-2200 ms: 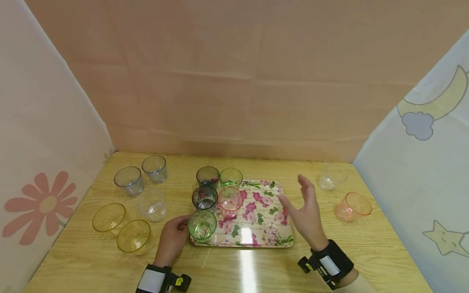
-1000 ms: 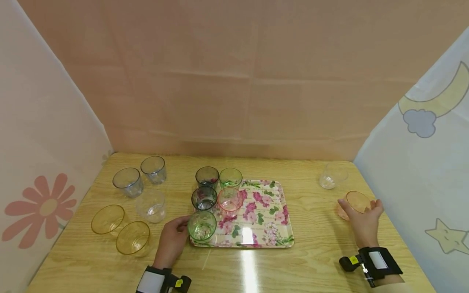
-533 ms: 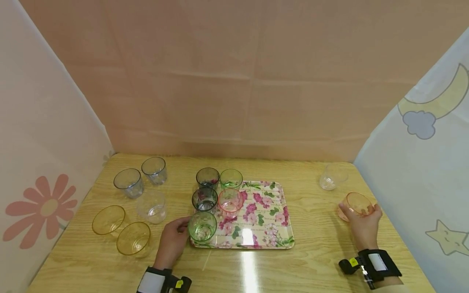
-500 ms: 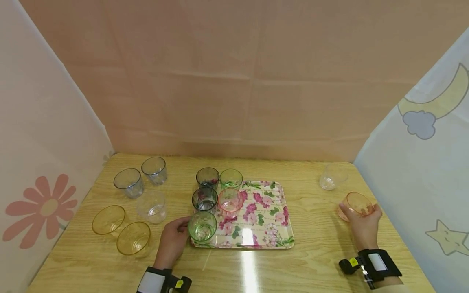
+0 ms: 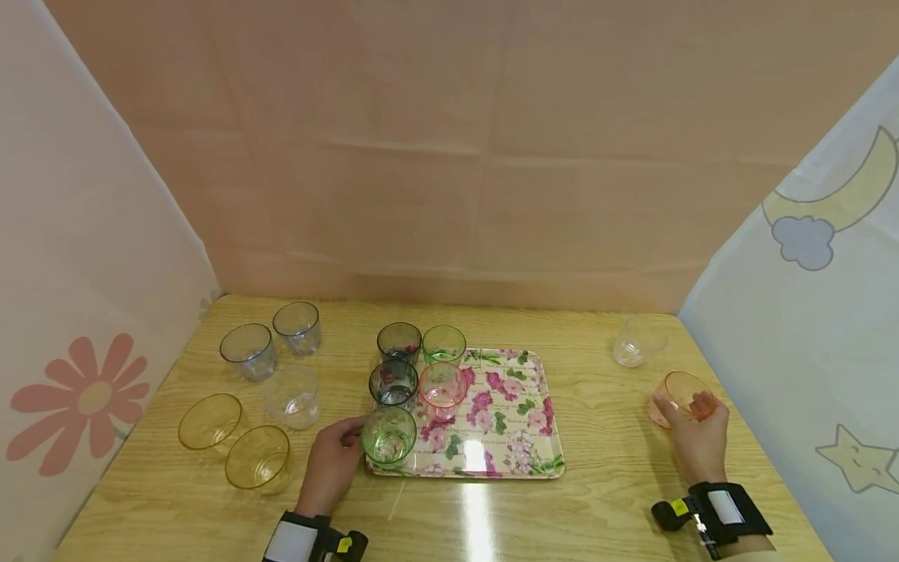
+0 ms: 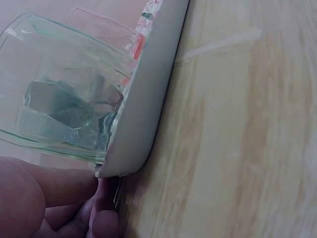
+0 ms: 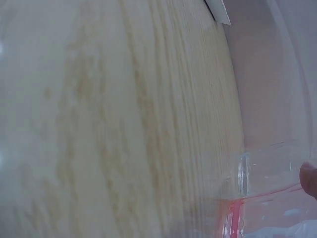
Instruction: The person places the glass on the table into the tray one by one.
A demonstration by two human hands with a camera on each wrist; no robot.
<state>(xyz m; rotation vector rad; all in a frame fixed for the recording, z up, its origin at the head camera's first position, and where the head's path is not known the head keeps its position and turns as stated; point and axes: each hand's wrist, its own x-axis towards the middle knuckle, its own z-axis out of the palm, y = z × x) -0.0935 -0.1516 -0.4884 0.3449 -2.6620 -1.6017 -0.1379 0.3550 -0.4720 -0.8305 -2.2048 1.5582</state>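
Observation:
In the head view my right hand (image 5: 698, 445) holds an orange-pink glass (image 5: 663, 406) standing at the table's right side, thumb at its left and fingers at the rim's right. The right wrist view shows a fingertip (image 7: 309, 179) above that glass (image 7: 247, 218). My left hand (image 5: 330, 460) pinches the left edge of a flowered tray (image 5: 520, 414), beside a green glass (image 5: 389, 435). Up close, thumb and curled fingers meet at the tray's white rim (image 6: 143, 109). Also on the tray stand a pink glass (image 5: 442, 390), two dark grey glasses (image 5: 393, 384) and another green glass (image 5: 444, 345).
At the left stand two yellow glasses (image 5: 257, 459), a clear glass (image 5: 291, 400) and two bluish-grey glasses (image 5: 249, 353). Behind the orange-pink glass is a clear glass (image 5: 635, 343). Cloth walls (image 5: 449, 195) border the wooden table (image 5: 562, 515) at back and sides.
My right hand has gone from beside the tray out to the orange-pink glass, and its fingers have closed further in on the rim. The left hand stays at the tray's edge.

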